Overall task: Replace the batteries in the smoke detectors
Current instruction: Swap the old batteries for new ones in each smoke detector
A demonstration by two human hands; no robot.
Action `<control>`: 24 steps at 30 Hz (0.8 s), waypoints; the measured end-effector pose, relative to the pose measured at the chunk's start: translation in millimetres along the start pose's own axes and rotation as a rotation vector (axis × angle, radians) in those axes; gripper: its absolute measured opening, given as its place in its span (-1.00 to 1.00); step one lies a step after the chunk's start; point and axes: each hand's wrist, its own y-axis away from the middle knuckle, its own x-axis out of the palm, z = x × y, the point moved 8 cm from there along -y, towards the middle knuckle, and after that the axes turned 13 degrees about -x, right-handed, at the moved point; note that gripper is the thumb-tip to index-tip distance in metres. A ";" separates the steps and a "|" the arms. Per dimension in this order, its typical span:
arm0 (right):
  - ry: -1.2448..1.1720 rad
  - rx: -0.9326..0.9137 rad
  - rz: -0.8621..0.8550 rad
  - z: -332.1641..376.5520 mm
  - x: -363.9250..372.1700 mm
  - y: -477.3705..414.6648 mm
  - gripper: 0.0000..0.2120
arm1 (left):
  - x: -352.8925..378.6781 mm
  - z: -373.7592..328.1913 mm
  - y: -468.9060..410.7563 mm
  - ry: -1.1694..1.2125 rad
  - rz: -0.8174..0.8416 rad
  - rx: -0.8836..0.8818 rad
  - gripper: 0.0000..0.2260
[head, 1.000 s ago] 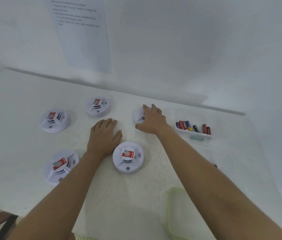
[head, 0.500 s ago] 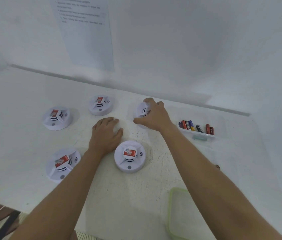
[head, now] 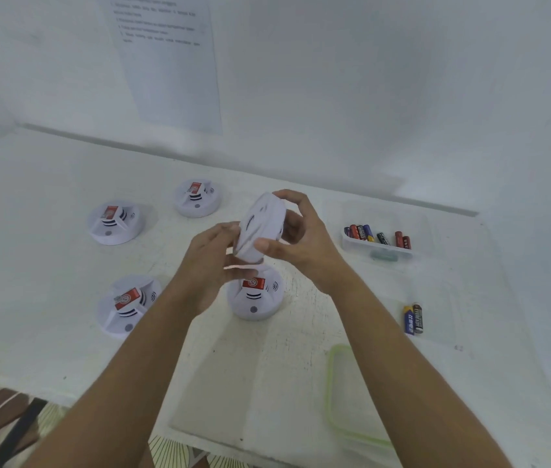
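Observation:
A round white smoke detector is lifted off the table and tilted on edge. My right hand grips it by the rim, thumb in front and fingers behind. My left hand is blurred and touches the detector's lower left edge; its hold is unclear. Several more white detectors with red labels lie face up on the white table: one just below my hands, one at the near left, one at the far left and one at the back.
A clear tray at the right holds several batteries. Two loose batteries lie on the table nearer to me. A clear lid with a green rim sits near the front edge. A printed sheet hangs on the wall behind.
My right hand closed on the back-middle detector and raised it off the table, tilting it. My left hand left the table and came up to meet it.

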 end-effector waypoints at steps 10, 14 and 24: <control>0.096 0.055 0.207 1.9 7.2 31.4 -0.17 | -6.2 5.8 25.3 -0.069 0.053 0.138 -0.79; 0.098 0.056 0.218 7.0 1.4 39.2 -0.17 | -5.8 -3.1 31.0 -0.289 -0.044 0.231 -0.72; 0.088 0.070 0.190 21.5 -34.1 50.8 -0.16 | 36.0 -36.1 42.2 -0.805 0.048 0.538 -0.42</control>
